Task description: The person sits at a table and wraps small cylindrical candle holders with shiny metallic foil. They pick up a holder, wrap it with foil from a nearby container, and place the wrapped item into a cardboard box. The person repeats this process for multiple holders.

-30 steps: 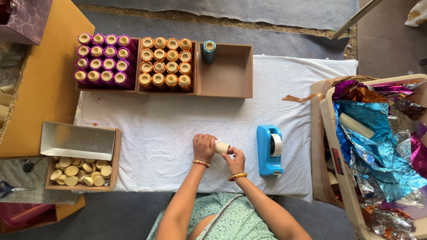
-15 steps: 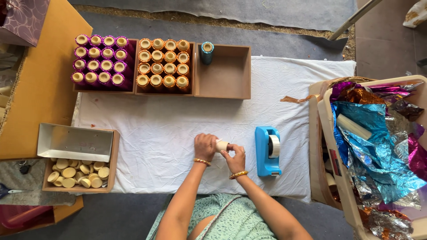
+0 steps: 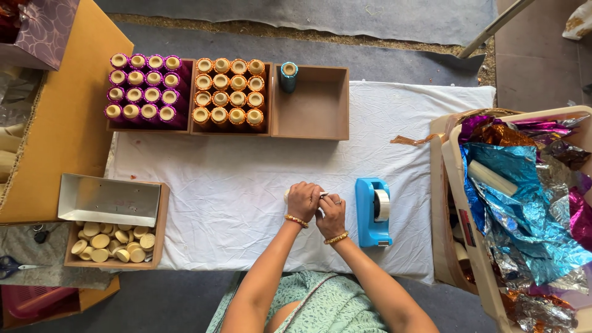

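Observation:
My left hand (image 3: 303,200) and my right hand (image 3: 332,214) are pressed together over the white cloth (image 3: 234,179), both closed around a small pale tube (image 3: 287,195) whose end shows just left of my left fingers. A bit of white shows between the fingertips. Each wrist wears a gold bangle. A blue tape dispenser (image 3: 373,211) with a clear roll stands immediately right of my right hand.
Far side: wooden trays of purple-wrapped tubes (image 3: 143,89) and gold-wrapped tubes (image 3: 229,92), and a tray (image 3: 320,105) with a single teal tube (image 3: 288,75). At left sits a box of bare tubes (image 3: 111,240); at right a crate of crumpled foil sheets (image 3: 530,203). Scissors (image 3: 13,266) lie lower left.
My hands have closed more tightly over the tube, hiding most of it, and shifted slightly toward the tape dispenser. Nothing else has moved.

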